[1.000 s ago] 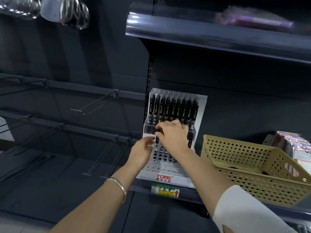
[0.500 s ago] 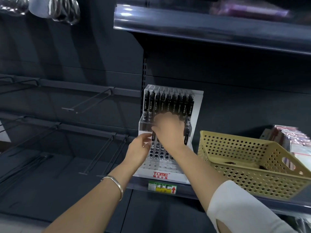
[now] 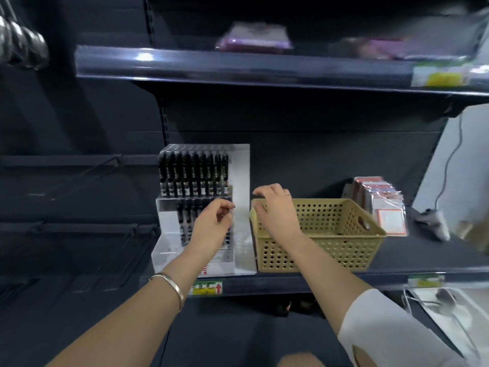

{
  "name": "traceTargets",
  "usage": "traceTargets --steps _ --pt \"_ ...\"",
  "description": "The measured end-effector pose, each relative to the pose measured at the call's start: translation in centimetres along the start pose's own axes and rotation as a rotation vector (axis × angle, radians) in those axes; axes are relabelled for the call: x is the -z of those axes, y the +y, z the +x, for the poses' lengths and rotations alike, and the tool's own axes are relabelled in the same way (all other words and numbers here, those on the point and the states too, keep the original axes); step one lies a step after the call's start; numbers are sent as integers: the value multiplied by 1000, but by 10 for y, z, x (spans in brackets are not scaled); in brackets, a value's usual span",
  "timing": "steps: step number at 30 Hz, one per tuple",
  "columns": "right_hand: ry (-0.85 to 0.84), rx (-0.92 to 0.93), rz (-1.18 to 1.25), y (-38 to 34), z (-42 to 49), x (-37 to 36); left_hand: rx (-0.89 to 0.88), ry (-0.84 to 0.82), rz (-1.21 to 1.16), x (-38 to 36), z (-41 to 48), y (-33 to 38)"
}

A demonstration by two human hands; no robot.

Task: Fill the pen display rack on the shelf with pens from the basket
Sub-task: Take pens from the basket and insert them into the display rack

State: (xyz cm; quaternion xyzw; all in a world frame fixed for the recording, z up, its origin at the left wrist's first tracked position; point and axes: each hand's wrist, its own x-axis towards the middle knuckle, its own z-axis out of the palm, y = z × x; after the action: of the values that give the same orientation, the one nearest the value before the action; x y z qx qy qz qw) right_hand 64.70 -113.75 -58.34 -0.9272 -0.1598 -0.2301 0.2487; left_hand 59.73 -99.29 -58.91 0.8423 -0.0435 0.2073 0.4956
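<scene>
Looks like the fetch step: right hand (image 3: pixel 275 211) loose and empty over the tan basket (image 3: pixel 330 258), 3 o'clock of the pen rack (image 3: pixel 242 181). Left hand (image 3: pixel 211 229) curled at the rack, grip unclear. Next: fish one out, seat it in a free hole.

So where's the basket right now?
In the head view the basket sits on the shelf, just right of the pen rack, by the right hand.

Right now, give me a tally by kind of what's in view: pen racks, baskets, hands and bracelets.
pen display rack: 1
basket: 1
hands: 2, the left hand and the right hand
bracelet: 1
Total: 5
</scene>
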Motion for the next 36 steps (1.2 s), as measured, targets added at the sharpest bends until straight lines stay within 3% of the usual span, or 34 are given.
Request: traceTargets --steps 5,9,14,19,23,28,36 --pt "-45 -174 3 79 -7 37 -37 -192 38 -73 15 31" --pt "-195 -270 24 124 -8 51 -33 -345 187 -121 29 41" --pt "-468 -246 15 149 5 56 -23 -555 359 -155 58 41" --pt "-566 -234 -5 166 29 47 99 -771 531 -177 88 28" --pt "-632 -225 -42 174 40 32 206 -812 586 -195 100 17" --pt "-698 -272 -71 186 36 17 212 -849 795 -207 100 2" --pt "-636 -276 -43 187 23 26 241 -919 843 -211 89 -1"
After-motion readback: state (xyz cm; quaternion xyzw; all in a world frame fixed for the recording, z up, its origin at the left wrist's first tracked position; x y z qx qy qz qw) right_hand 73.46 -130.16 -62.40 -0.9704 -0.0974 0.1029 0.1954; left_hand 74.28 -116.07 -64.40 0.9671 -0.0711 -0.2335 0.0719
